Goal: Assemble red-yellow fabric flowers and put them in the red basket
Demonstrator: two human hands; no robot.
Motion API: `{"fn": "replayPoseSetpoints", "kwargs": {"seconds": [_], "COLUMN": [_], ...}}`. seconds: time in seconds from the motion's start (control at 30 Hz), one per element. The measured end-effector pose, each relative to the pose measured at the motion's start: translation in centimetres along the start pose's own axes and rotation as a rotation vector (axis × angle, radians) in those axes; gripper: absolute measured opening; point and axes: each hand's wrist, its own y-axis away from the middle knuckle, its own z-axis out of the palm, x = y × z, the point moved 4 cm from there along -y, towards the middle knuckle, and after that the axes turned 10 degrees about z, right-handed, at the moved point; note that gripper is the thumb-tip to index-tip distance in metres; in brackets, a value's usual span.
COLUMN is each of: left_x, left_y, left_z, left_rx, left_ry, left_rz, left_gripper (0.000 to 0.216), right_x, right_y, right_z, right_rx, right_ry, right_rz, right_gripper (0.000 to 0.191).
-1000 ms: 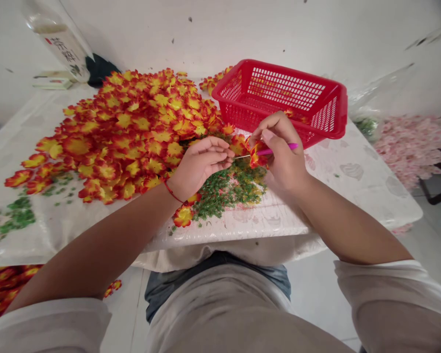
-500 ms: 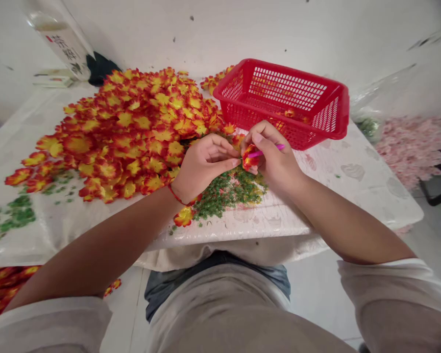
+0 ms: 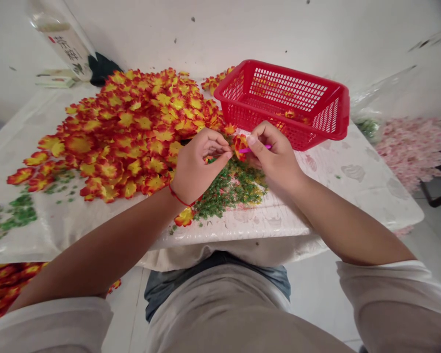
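Note:
My right hand is closed round a thin pink stick, with a red-and-yellow artificial flower at its left end. My left hand, a red string on its wrist, pinches with thumb and forefinger beside that flower. A thin stem-like strand seems to run between its fingertips, too fine to make out for certain. Beneath both hands lies a heap of small green sprigs. Left of them spreads a large pile of red-and-yellow artificial flowers, and a single loose flower sits near the table's front edge.
A red plastic basket with some flowers stands behind my right hand. At the back left are a bottle and a small box. Green bits lie at left; pink flowers stand beyond the table's right edge.
The flower and pink stick have moved a little left and up with my right fingers. My left hand has shifted slightly left, its fingertips still pinched.

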Motion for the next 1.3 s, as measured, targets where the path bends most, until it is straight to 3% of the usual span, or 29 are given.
{"fn": "replayPoseSetpoints", "kwargs": {"seconds": [0.17, 0.43, 0.77, 1.3], "left_x": [0.2, 0.4, 0.5, 0.1], "left_y": [0.2, 0.1, 0.3, 0.6], "left_z": [0.0, -0.4, -0.5, -0.1], "left_rx": [-0.021, 0.102, 0.052, -0.005], "left_ry": [-0.106, -0.124, -0.106, -0.091], "left_rz": [0.045, 0.001, 0.024, 0.004], "left_gripper": [0.018, 0.031, 0.028, 0.024], "right_x": [0.4, 1.6, 0.2, 0.8], "right_y": [0.0, -0.2, 0.3, 0.5], "right_z": [-0.3, -0.7, -0.6, -0.5], "right_rx": [-0.036, -0.068, 0.03, 0.04], "right_ry": [0.002, 0.077, 0.314, 0.359], "right_rz": [0.05, 0.029, -0.154, -0.18], "right_gripper": [0.05, 0.048, 0.045, 0.04]}}
